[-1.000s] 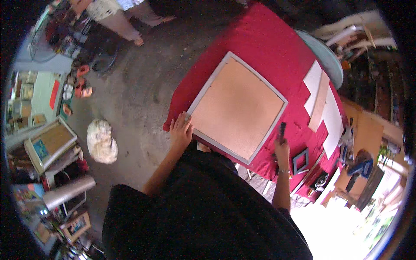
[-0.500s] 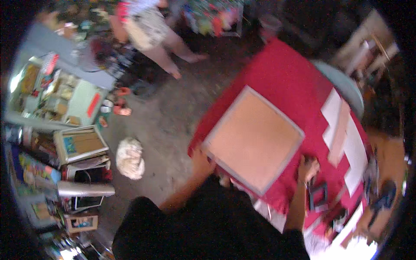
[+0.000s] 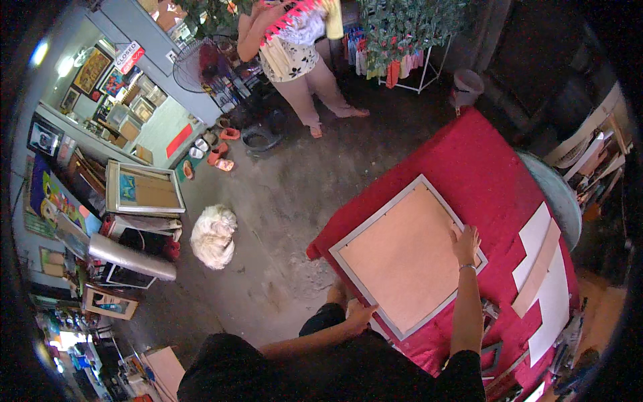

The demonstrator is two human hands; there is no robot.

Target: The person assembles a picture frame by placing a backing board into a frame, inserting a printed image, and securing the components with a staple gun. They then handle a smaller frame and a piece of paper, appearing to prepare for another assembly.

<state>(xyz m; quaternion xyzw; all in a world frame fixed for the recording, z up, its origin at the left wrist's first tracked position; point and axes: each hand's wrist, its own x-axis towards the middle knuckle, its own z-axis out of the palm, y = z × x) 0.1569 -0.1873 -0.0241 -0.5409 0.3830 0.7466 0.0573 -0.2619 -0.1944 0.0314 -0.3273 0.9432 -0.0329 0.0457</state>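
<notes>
Left hand gripping near corner of grey picture frame, right hand spread flat on its brown backing, red-covered table beneath both, white dog well off to the left

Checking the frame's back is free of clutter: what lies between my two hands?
Only the bare brown backing board of the frame lies between the left hand and right hand, as the head view shows.

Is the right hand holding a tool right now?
No. The right hand lies flat and empty on the brown backing board of the grey frame.
</notes>
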